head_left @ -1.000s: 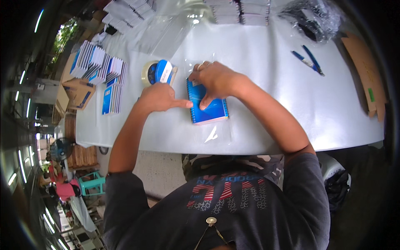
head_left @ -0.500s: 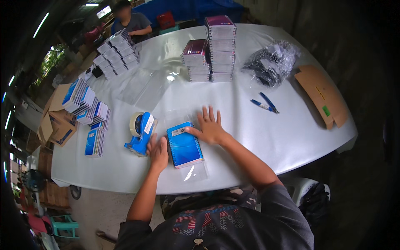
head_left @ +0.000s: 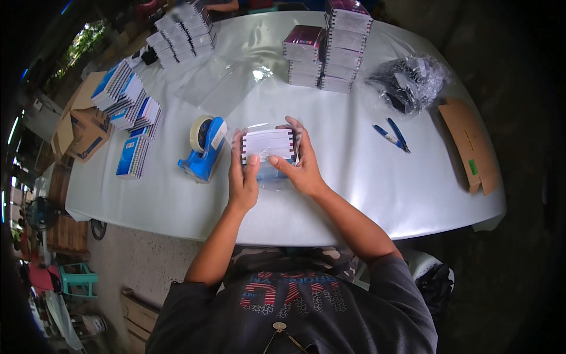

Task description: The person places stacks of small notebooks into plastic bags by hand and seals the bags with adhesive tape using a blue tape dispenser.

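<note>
A small stack of spiral notebooks in a clear plastic bag stands on edge on the white table, its white page edges facing me. My left hand grips its left side with the thumb on the front. My right hand holds the right side, fingers wrapped over the far edge. A blue tape dispenser stands just left of my left hand.
Piles of purple-covered notebooks stand at the back middle. Blue notebooks lie in stacks at the left. Clear bags lie behind the dispenser. A black bundle in plastic, two blue pens and a cardboard piece are at the right.
The notebook pack lay flat with its blue cover up under my hands; now both hands have tipped it up on edge and grip its sides.
</note>
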Tool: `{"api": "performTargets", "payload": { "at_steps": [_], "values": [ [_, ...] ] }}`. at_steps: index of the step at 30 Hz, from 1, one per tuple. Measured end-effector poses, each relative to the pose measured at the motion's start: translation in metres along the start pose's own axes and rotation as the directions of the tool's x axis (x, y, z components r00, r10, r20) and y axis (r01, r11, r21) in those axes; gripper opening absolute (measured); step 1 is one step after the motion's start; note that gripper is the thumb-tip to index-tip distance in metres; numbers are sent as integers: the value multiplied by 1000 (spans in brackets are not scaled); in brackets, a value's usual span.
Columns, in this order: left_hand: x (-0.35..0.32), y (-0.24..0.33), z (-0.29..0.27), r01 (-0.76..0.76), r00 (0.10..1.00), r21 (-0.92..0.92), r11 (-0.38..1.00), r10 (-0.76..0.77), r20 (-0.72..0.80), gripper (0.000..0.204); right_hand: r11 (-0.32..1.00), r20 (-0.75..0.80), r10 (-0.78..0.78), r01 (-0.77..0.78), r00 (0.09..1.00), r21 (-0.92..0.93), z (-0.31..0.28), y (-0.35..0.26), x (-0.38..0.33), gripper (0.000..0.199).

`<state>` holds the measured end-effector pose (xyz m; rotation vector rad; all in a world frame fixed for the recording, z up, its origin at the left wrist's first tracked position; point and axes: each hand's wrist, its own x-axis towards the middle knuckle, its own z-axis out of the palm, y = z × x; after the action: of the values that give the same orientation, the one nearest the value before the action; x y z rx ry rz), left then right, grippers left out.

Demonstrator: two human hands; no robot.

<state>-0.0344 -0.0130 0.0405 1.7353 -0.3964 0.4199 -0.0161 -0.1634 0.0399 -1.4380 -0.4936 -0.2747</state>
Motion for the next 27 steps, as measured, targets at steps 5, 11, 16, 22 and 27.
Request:
{"api": "performTargets", "payload": {
  "at_steps": [5,11,16,22,27],
  "values": [
    [-6,7,11,-110,936,222,969,176,-304,37,996,-208,84,-91,974,-25,17,-1,6,64],
    [-12,24,13,-192,922,745,639,378,-87,35,977,-267,3,-60,964,-206,22,-6,8,52],
    [-6,40,9,-257,954,801,540,271,124,57,916,-270,-137,18,953,-402,22,-2,3,55],
    [-3,49,1,-253,967,591,766,213,138,93,643,62,-373,306,926,-702,18,-14,-14,55],
    [16,52,-21,-194,978,322,926,157,140,76,512,194,-448,428,873,-745,14,-17,-15,47]
  ]
}}
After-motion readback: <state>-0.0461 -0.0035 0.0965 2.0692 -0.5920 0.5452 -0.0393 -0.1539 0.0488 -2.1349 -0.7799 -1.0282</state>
